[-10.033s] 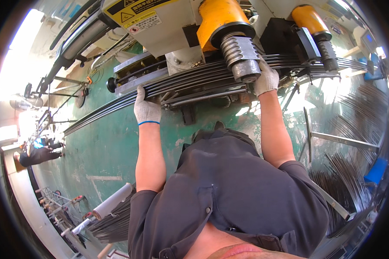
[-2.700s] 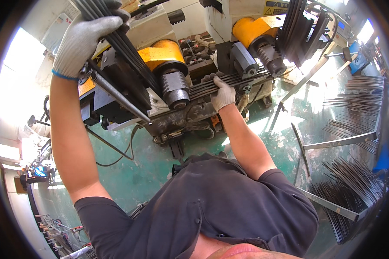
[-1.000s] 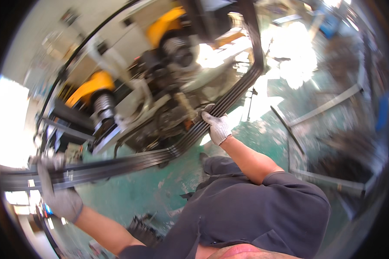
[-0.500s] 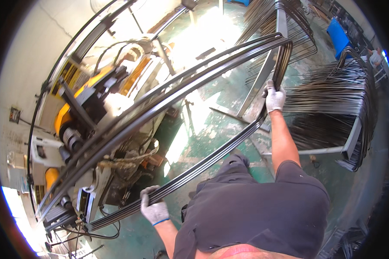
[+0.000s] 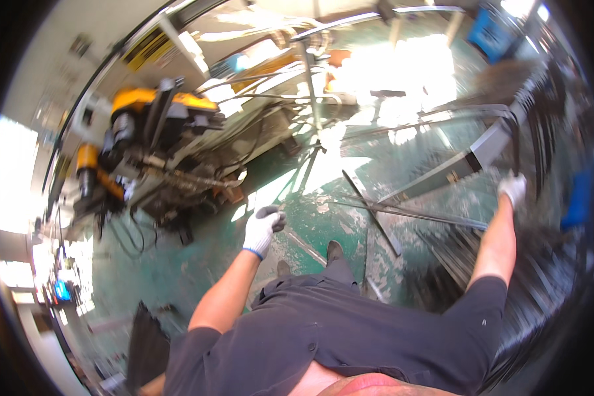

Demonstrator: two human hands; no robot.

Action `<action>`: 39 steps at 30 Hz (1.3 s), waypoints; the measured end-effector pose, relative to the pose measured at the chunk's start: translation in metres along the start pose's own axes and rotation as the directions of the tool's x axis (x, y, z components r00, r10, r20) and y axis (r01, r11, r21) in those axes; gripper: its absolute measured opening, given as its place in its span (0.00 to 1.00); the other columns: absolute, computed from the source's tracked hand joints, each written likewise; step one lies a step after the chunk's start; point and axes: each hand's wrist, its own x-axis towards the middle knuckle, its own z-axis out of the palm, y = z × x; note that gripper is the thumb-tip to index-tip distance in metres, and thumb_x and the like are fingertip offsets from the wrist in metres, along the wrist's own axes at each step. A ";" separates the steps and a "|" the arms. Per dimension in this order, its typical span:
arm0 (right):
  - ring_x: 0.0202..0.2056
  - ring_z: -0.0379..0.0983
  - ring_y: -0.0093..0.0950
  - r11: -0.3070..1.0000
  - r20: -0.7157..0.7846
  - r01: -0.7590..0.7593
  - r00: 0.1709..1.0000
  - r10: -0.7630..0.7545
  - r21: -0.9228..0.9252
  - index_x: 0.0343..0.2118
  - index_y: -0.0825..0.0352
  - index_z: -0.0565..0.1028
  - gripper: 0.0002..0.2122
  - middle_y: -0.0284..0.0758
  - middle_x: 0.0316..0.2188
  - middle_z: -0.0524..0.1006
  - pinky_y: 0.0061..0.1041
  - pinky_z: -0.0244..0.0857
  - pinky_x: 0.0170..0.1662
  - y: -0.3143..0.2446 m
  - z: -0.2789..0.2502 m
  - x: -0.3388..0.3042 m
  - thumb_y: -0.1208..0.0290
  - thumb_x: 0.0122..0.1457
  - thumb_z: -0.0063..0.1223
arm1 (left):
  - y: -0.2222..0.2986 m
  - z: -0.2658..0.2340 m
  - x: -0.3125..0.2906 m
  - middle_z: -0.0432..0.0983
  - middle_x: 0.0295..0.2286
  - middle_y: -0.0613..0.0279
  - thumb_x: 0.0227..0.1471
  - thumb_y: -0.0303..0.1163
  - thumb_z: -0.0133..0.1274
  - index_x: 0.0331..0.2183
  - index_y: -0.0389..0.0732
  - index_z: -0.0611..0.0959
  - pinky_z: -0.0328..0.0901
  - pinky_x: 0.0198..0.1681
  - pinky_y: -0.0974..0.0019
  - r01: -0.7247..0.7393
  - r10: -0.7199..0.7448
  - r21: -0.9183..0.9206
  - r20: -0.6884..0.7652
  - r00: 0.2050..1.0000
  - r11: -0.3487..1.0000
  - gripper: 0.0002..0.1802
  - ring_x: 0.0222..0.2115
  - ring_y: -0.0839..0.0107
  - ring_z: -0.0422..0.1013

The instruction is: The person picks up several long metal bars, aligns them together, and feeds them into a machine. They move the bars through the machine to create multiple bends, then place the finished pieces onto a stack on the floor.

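Note:
My right hand [image 5: 512, 189], in a pale work glove, is at the right, smeared by motion. It grips a bundle of bent metal rods [image 5: 515, 142] near the corner of their bend. One leg of the bundle runs left along the top, and lower rods [image 5: 435, 216] stretch left below it. My left hand [image 5: 265, 231], also gloved, is held out over the floor, apart from the rods. Its dark-tipped fingers are curled in, and nothing shows in them.
A slanting grey steel beam [image 5: 442, 178] stands beyond my right hand, with dark rods hanging at its upper end. More stacked rods [image 5: 508, 303] lie at the lower right, blurred. A yellow-and-black machine [image 5: 155, 112] stands at the left. A flat bar [image 5: 373, 214] lies on the green floor [image 5: 297, 198].
My left hand has let go of the rod bundle and moved up. My right hand has swung to the right with the bundle, away from the machine. The whole view has turned.

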 end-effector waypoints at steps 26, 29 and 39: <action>0.47 0.83 0.38 0.257 0.472 0.659 -0.169 -0.865 0.707 0.47 0.70 0.82 0.16 0.46 0.44 0.85 0.34 0.72 0.54 -0.228 0.160 -0.814 0.67 0.60 0.60 | -0.275 -0.426 -0.343 0.84 0.39 0.58 0.61 0.29 0.56 0.45 0.34 0.84 0.73 0.47 0.65 -0.164 0.109 0.029 -0.857 0.504 0.986 0.12 0.41 0.69 0.79; 0.41 0.82 0.36 0.102 0.392 0.722 -0.246 -0.886 0.685 0.47 0.72 0.82 0.17 0.44 0.40 0.85 0.33 0.73 0.49 -0.273 0.169 -0.880 0.66 0.59 0.60 | -0.324 -0.506 -0.416 0.82 0.35 0.57 0.60 0.21 0.54 0.43 0.32 0.83 0.73 0.37 0.66 -0.237 -0.061 -0.121 -0.967 0.245 0.964 0.10 0.32 0.70 0.77; 0.51 0.80 0.40 0.150 0.557 0.662 -0.462 -0.690 0.734 0.51 0.72 0.80 0.23 0.47 0.48 0.84 0.34 0.70 0.58 -0.298 0.211 -1.203 0.59 0.59 0.60 | -0.338 -0.722 -0.604 0.82 0.37 0.59 0.61 0.20 0.55 0.46 0.33 0.82 0.72 0.45 0.69 -0.324 -0.083 -0.016 -0.977 -0.194 0.946 0.11 0.37 0.73 0.78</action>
